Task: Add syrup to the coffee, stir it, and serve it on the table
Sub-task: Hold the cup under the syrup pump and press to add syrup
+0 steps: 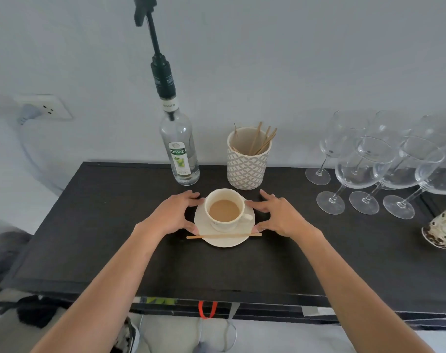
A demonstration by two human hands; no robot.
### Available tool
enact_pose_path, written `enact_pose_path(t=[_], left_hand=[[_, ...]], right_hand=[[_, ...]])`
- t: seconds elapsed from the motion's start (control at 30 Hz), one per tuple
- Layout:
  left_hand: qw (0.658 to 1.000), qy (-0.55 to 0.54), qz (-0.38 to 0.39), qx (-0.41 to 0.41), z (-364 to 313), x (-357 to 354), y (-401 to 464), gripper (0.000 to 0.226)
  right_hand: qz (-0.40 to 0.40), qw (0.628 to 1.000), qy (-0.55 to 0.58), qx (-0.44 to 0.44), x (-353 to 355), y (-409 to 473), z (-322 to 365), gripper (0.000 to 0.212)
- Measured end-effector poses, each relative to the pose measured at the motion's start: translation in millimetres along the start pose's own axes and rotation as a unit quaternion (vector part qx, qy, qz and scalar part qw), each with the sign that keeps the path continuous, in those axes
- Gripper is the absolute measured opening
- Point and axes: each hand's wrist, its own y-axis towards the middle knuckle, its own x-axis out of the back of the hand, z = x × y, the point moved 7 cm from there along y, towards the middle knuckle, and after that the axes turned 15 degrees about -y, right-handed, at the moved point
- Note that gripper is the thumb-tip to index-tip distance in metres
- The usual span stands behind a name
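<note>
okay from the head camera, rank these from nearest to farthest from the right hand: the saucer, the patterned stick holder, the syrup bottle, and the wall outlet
From the right hand:
1. Saucer, touching its fingertips, just to its left.
2. Patterned stick holder, behind it and a little to the left.
3. Syrup bottle, farther left at the back of the table.
4. Wall outlet, far left on the wall.

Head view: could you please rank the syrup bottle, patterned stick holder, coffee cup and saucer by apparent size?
1. Clear glass syrup bottle with black pump
2. Patterned ceramic stick holder
3. Cream saucer
4. Cream coffee cup

Holder and saucer look close; unsure.
</note>
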Motion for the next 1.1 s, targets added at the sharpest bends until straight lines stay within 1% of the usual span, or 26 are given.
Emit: enact_pose_path(t=[0.13, 0.2, 0.33, 0.43, 0.63, 0.83, 1.1], left_hand=[[0.999, -0.035, -0.011, 0.037, 25.1, 10.0, -15.8, 0.105], [0.999, -0.030, -0.012, 0.042, 33.5, 16.8, -21.2, 0.105], [0.999, -0.029, -0.010, 0.033, 53.1, 30.8, -27.2, 0.102], [0.999, -0.033, -0.004, 0.009, 71.6, 39.1, -29.2, 0.101], [1.000, -0.027, 0.001, -0.005, 104.0, 57.6, -23.1, 0.103], [0.999, -0.034, 0.016, -0.032, 108.4, 65.2, -14.3, 0.102], [0.998, -0.030, 0.025, -0.040, 102.7, 69.7, -9.2, 0.100]], right_hand=[[0.008, 1.000, -0.004, 0.020, -4.3, 7.8, 26.5, 0.082], [0.011, 1.000, -0.006, 0.024, -4.6, 12.4, 38.5, 0.082], [0.006, 1.000, 0.017, 0.025, -10.1, 23.1, 61.3, 0.084], [-0.002, 0.999, 0.033, 0.029, -15.0, 30.6, 78.0, 0.085], [0.001, 1.000, 0.017, 0.006, -14.9, 41.9, 108.2, 0.085], [0.000, 1.000, 0.023, -0.021, -26.5, 54.0, 102.5, 0.087], [-0.008, 0.999, 0.032, -0.022, -34.7, 63.2, 92.8, 0.090]])
